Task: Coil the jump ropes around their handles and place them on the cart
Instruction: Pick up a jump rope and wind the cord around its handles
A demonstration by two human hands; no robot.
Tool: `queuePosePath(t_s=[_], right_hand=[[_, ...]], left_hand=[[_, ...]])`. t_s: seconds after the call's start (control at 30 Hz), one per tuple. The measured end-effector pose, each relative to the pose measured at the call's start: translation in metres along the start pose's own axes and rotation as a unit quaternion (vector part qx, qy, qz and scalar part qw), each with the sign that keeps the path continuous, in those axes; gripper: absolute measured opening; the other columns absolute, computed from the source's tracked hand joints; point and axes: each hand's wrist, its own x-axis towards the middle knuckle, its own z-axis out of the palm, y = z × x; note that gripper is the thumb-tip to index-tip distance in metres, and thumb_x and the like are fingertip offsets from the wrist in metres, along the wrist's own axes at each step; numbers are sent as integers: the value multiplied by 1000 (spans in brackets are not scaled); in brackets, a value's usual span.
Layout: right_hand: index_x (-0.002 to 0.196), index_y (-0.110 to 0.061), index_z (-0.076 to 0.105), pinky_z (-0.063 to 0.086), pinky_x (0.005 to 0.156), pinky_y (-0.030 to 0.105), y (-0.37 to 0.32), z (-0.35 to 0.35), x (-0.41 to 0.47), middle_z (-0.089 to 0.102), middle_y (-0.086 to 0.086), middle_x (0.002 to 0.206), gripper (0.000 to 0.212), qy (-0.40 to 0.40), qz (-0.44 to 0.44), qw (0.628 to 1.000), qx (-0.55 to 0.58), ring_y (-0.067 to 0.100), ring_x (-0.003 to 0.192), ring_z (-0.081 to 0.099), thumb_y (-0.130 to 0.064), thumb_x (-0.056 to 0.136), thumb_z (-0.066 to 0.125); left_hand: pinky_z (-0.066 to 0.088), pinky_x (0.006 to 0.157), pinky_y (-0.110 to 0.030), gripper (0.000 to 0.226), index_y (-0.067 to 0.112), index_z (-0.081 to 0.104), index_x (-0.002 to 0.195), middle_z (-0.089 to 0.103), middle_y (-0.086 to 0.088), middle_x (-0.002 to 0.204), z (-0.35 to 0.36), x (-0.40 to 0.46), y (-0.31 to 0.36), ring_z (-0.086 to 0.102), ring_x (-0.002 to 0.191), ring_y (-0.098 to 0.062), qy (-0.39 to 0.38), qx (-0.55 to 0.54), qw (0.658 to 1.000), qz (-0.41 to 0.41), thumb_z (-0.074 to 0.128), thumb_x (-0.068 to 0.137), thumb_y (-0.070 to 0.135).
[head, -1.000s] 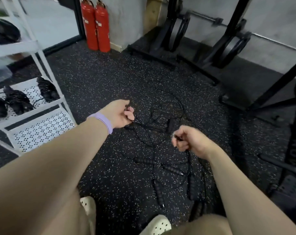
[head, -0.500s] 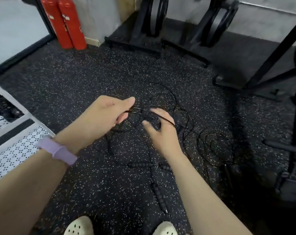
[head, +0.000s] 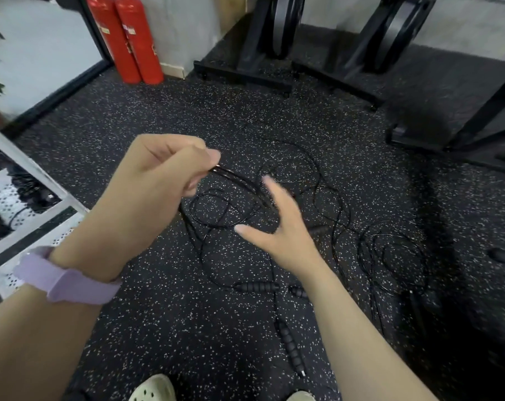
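A tangle of thin black jump ropes (head: 277,204) lies spread on the speckled black rubber floor (head: 187,328), in loose loops that cross one another. Several ribbed black handles lie among the cords: one handle (head: 257,286) flat just below the right wrist, and another handle (head: 291,347) lower down, pointing toward the bottom of the view. A further loop of cord (head: 390,256) lies to the right, apart from the main tangle.

The left hand (head: 158,180) is raised above the ropes with its fingers curled, pinching a doubled pair of cord strands (head: 239,178) between thumb and fingertips; the strands run from the pinch down and right toward the right hand. A lilac wristband (head: 63,277) sits on the left wrist. The right hand (head: 277,227) hovers over the tangle with fingers spread and blurred; the strands pass behind or across its fingers, and I cannot tell whether it touches them.

At the left edge stands the white cart (head: 57,198), its perforated shelf carrying dark coiled ropes (head: 28,186). Two red fire extinguishers (head: 129,41) stand against the far wall. Black weight racks (head: 274,39) with plates stand at the back. Pale clog shoes (head: 153,389) show at the bottom edge
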Motion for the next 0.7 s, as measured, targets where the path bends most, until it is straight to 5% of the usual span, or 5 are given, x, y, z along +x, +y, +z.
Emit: queuePosePath(t_s=[0.07, 0.17, 0.37, 0.5, 0.7], right_hand=[[111, -23, 75, 44, 83, 22, -9, 6, 0, 68, -9, 94, 33, -64, 9, 997, 48, 1, 81, 59, -51, 99, 61], [58, -15, 48, 32, 62, 29, -17, 7, 2, 40, -1, 53, 63, -51, 62, 992, 95, 14, 48, 32, -57, 104, 46], [72, -21, 45, 29, 54, 29, -36, -10, 5, 34, 2, 60, 40, -49, 86, 970, 221, 18, 54, 28, -42, 106, 49], [101, -11, 53, 18, 47, 23, -57, -14, 3, 35, -7, 63, 24, -91, 121, 884, 442, 9, 52, 24, -21, 111, 33], [131, 1, 50, 44, 58, 25, -70, -35, -8, 49, 4, 80, 29, -38, 61, 826, 559, 13, 67, 46, -6, 107, 35]], left_hand=[[24, 61, -35, 47, 12, 34, 55, 28, -5, 59, 1, 1, 4, 22, 58, -22, 25, -15, 1000, 2, 51, 97, 27], [28, 58, -33, 45, 18, 54, 64, 39, -7, 65, -1, 5, -5, 30, 56, -15, 191, 23, 979, -68, 50, 103, 38], [43, 106, -49, 31, 23, 59, 129, 57, -10, 124, 21, 0, -44, 54, 116, -32, 193, 339, 902, -186, 51, 101, 30], [54, 82, -36, 22, 21, 59, 103, 65, 3, 101, 71, -18, -30, 61, 87, -13, 22, 197, 952, -234, 54, 90, 4], [46, 104, -45, 17, 24, 70, 100, 77, 2, 97, 102, -35, -29, 69, 102, -18, -166, 65, 952, -248, 53, 99, 30]])
